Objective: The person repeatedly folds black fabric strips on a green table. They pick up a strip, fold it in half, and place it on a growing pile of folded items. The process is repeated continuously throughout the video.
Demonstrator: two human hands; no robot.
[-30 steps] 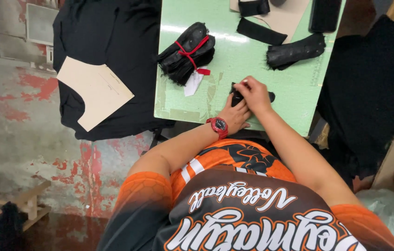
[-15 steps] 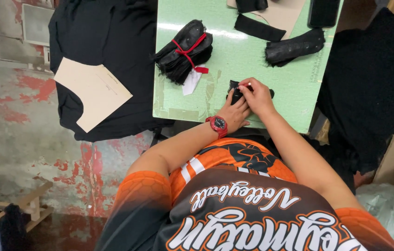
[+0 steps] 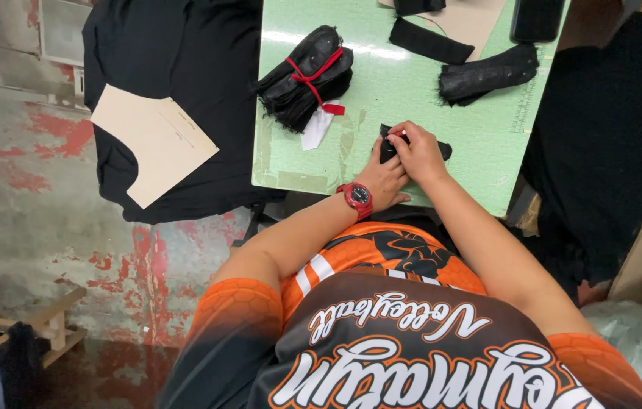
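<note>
Both of my hands rest on a small black fabric piece (image 3: pixel 444 151) lying near the front edge of the green cutting mat (image 3: pixel 480 144). My left hand (image 3: pixel 383 179), with a red watch on its wrist, presses the piece flat from the left. My right hand (image 3: pixel 419 151) pinches the top of the same piece with its fingers closed. Most of the fabric piece is hidden under my hands.
A bundle of black pieces tied with red string (image 3: pixel 307 76) lies at the mat's left. A black stack (image 3: pixel 487 73) and a black strip (image 3: pixel 431 42) lie farther back. Black cloth with a tan paper pattern (image 3: pixel 154 140) hangs to the left over the floor.
My hands stay on the black fabric piece with only slight finger shifts. The view has drifted a little.
</note>
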